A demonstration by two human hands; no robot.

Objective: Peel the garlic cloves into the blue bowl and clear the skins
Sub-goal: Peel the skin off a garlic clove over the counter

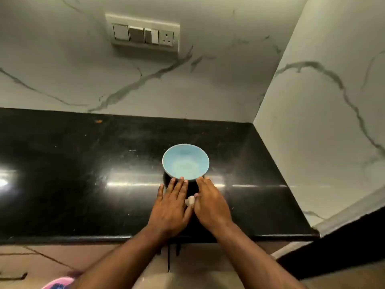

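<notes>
A blue bowl (185, 161) stands on the black bench (83, 174), close to the near edge and right in front of the person, which puts it within easy reach of both hands so that peeled cloves can be dropped in with little travel. As far as can be seen the bowl holds nothing yet, so the peeling seems to be at its start.

The left hand (171, 207) lies flat with its fingers straight and spread, the fingertips reaching up to the bowl's near rim; it holds nothing that can be seen. The right hand (210, 202) lies beside it, palm down, fingers likewise extended toward the rim. Between the two hands, at the thumbs, sits a small pale lump, the garlic (190, 200) (probably a clove or a bit of a bulb, too small to tell which). It looks touched by the right thumb, perhaps pinched, but whether either hand truly grips it cannot be made out.

The hands probably sit close together because peeling needs both: one to steady the garlic, the other to pick at the skin. No loose skins show on the bench.

Behind, a marble wall carries a switch panel (143, 34).
</notes>
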